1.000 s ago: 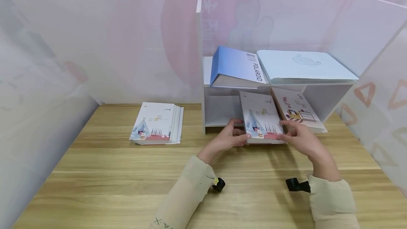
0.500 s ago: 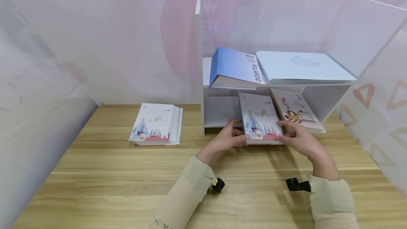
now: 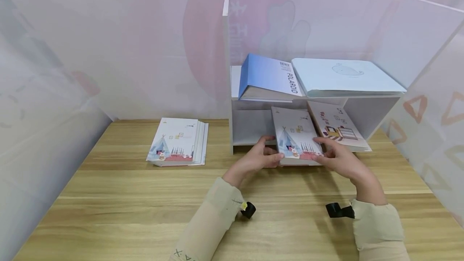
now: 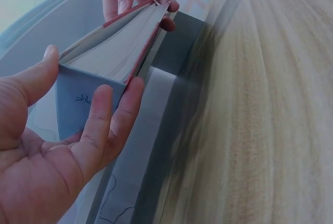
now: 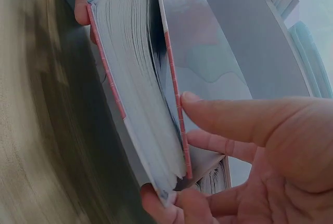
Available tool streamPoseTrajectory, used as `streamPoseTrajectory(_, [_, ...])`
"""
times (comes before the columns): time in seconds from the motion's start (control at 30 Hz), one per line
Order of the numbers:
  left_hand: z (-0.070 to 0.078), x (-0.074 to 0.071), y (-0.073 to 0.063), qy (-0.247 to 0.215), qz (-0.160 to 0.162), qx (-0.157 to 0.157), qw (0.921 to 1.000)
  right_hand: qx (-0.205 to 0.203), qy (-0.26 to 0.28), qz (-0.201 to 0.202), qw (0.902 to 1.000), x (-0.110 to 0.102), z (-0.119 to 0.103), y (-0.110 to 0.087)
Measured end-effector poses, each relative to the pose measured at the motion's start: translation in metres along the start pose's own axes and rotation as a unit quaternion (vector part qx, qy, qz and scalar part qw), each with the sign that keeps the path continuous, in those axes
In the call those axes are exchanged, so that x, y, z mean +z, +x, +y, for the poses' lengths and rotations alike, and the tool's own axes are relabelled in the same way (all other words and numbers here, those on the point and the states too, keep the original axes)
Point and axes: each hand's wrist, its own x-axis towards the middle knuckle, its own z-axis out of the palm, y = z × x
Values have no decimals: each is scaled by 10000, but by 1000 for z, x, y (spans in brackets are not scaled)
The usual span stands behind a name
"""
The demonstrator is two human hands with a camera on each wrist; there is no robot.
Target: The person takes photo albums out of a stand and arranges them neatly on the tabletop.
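A thick white book with a tent picture on its cover lies on the lower level of the white shelf, its near end sticking out over the front edge. My left hand grips its near left corner. In the left wrist view that hand's thumb is at the cover's edge and its fingers lie along the pale blue spine and underneath. My right hand holds the near right corner, thumb on the cover and fingers below. The page ends face the right wrist camera, with a gap under the cover.
Right of the held book lies another book with a furniture picture. On the upper level are a blue POLAROID book and a pale blue whale album. A small stack of tent-cover books sits on the wooden table at left.
My right hand and the book's near right corner have shifted slightly left. My left hand keeps nearly the same place at the left corner.
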Motion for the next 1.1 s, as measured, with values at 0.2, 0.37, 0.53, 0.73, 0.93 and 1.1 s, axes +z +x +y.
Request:
streamPoseTrajectory(0.2, [1, -1, -2, 107, -67, -16, 9999, -60, 61, 13, 10000, 0, 0, 0])
streamPoseTrajectory(0.37, [2, -2, -3, 162, -117, -30, 9998, -152, 80, 44, 9998, -1, 1, 0])
streamPoseTrajectory(0.53, [2, -1, -3, 169, -126, -41, 9998, -222, 143, 42, 9996, -2, 1, -1])
streamPoseTrajectory(0.73, [4, -1, -3, 201, -124, -52, 9997, -255, 217, 7, 9994, -4, 2, -1])
streamPoseTrajectory(0.93, [5, -1, -4, 268, -88, -69, 9996, -332, 265, 10, 9991, -5, 2, -1])
streamPoseTrajectory(1.1, [8, -2, -8, 261, -113, -25, 9996, -478, 330, 5, 9983, -6, 1, -1])
